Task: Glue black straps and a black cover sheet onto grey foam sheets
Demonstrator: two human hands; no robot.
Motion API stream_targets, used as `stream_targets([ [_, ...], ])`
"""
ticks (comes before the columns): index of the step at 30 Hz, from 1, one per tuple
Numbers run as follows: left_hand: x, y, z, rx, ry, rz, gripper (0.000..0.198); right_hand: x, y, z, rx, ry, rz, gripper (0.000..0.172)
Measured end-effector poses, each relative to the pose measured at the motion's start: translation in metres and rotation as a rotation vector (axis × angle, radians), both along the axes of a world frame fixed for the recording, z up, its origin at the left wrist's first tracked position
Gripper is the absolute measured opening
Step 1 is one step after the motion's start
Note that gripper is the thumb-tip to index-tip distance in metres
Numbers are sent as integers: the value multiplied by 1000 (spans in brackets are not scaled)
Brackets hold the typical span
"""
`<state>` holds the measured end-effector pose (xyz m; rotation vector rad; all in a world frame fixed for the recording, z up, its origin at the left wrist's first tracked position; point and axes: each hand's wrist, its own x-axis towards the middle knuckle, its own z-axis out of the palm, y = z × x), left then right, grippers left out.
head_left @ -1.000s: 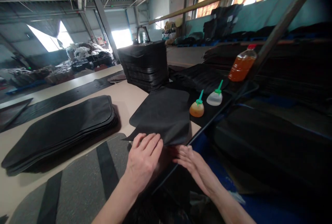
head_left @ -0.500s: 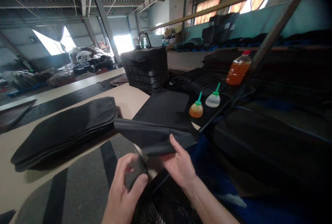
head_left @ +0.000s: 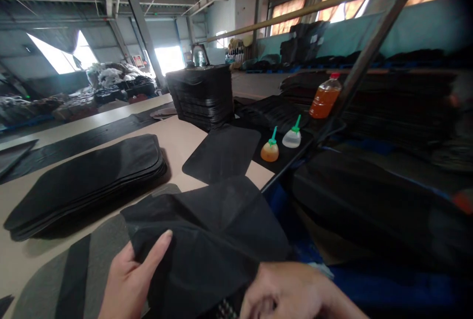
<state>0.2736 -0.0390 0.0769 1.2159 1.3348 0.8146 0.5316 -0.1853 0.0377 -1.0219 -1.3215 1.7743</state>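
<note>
I am watching the left hand pinching the black sheet by its edge at lower centre. The sheet is creasing, so it is probably soft and light, best held at the edges. The right hand is blurring and I cannot tell its grip.

The black sheet is floppy and creased, lifted up off the table at its near edge.
</note>
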Motion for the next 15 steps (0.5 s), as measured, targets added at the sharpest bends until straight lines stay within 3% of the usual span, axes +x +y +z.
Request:
stream_targets([
  [1,-4,2,-3,10,12,9,58,18,-1,-2,-22,-14,-118,37],
  [3,-10,4,-9,38,33,20,56,50,5,-15,52,-121,-651,38],
  [5,-13,4,-13,49,60,14,55,74,20,-42,172,-387,-1193,44],
  [6,-14,4,-14,56,77,10,55,82,29,-59,150,-504,-1306,54],
  [7,-15,3,-14,71,94,10,56,87,37,-76,99,-537,-1353,60],
  [10,-17,0,-12,117,110,-16,57,88,55,-115,-8,-456,-1294,64],
  [12,-20,0,-9,134,79,-42,60,83,57,-122,-15,-418,-1254,57],
  [15,-30,2,-5,166,42,-82,60,80,48,-109,30,-431,-1195,49],
])
